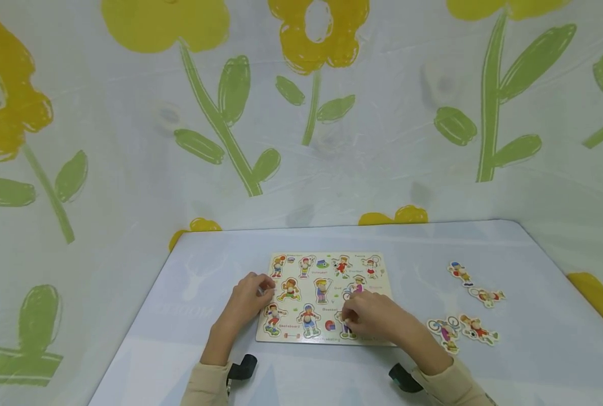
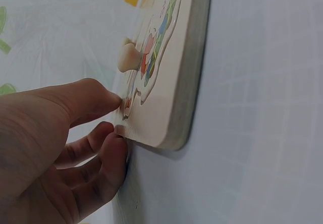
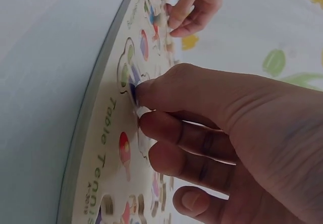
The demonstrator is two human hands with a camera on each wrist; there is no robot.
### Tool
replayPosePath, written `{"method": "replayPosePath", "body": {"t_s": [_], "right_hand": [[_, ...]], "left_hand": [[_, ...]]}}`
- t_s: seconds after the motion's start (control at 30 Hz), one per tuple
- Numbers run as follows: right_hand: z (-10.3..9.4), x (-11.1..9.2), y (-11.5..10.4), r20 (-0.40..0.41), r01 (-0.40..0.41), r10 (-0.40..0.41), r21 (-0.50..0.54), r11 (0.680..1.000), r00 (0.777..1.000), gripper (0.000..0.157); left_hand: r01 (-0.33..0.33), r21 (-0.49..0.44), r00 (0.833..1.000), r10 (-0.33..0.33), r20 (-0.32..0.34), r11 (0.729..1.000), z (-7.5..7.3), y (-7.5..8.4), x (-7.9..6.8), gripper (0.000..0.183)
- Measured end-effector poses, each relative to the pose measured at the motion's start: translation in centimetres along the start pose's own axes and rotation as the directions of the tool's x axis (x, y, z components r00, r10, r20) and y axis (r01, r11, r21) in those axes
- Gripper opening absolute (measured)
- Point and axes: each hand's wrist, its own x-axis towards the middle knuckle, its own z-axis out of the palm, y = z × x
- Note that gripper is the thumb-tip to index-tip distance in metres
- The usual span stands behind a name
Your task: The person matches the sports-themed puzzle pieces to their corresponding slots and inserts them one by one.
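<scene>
A wooden peg puzzle board (image 1: 307,291) with sports figures lies on the table. My left hand (image 1: 251,294) is at its left edge; in the left wrist view the thumb rests on the face while curled fingers meet the side, just below a knobbed figure piece (image 2: 156,47). Over the bottom row, my right hand (image 1: 372,314) pinches a figure piece (image 3: 133,77) in green and dark blue with thumb and forefinger. That piece lies in or right over its outlined slot, its knob hidden by the fingers. The other right fingers are loosely bent above the "Table Tennis" lettering.
Several loose figure pieces lie right of the board, among them a cyclist (image 1: 446,332), a footballer (image 1: 478,330) and a figure with a ball (image 1: 460,273). Black devices (image 1: 405,378) sit at both wrists. A flowered cloth (image 1: 332,169) hangs behind the table (image 1: 220,248).
</scene>
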Motion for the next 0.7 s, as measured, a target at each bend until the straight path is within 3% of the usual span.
{"method": "replayPosePath", "body": {"t_s": [0.3,0.53,0.7], "right_hand": [[-0.1,-2.2,2.2,-0.031,0.06,-0.059,0.032,0.998,0.998,0.02],[-1.7,-5.7,5.7,-0.014,-0.067,0.067,0.039,0.997,0.998,0.017],[-2.7,-8.2,7.6,0.018,-0.185,0.184,0.037,0.982,0.983,0.015]], "left_hand": [[-0.006,0.002,1.0,0.006,-0.008,1.0,0.0,0.0,-0.2,0.008],[-0.013,-0.001,1.0,0.013,-0.009,1.0,-0.2,0.1,-0.2,0.007],[-0.024,0.004,1.0,0.024,-0.012,1.0,-0.1,0.1,-0.1,0.007]]}}
